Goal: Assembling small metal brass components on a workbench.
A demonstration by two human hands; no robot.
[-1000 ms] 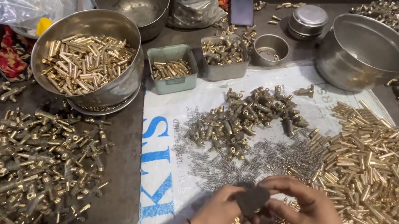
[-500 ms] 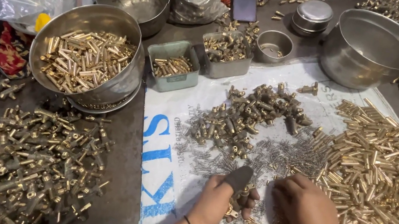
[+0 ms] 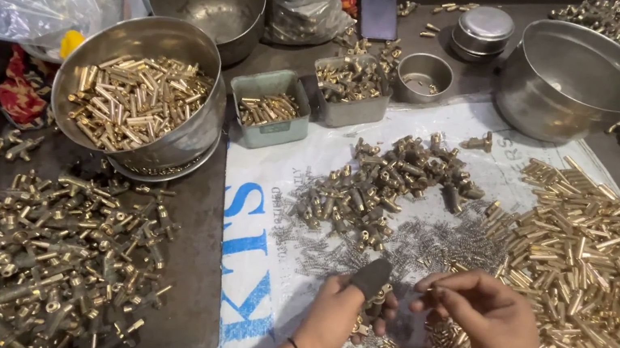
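Head view of a sorting bench. The left hand (image 3: 338,317), its thumb capped by a dark finger cot (image 3: 371,277), pinches a small brass fitting (image 3: 381,298) between thumb and fingers, just above the white woven sack (image 3: 271,217) spread over the tabletop (image 3: 188,278). The right hand (image 3: 480,322) has its fingertips drawn narrowly together beside the left; whether it grips a piece cannot be told. Around both hands lie small springs (image 3: 404,254). A heap of brass tubes (image 3: 598,274) lies to the right, and grey-brass fittings (image 3: 381,189) farther up the sack. A steel bowl of brass tubes (image 3: 137,95) stands at upper left, above a pile of larger brass parts (image 3: 36,256).
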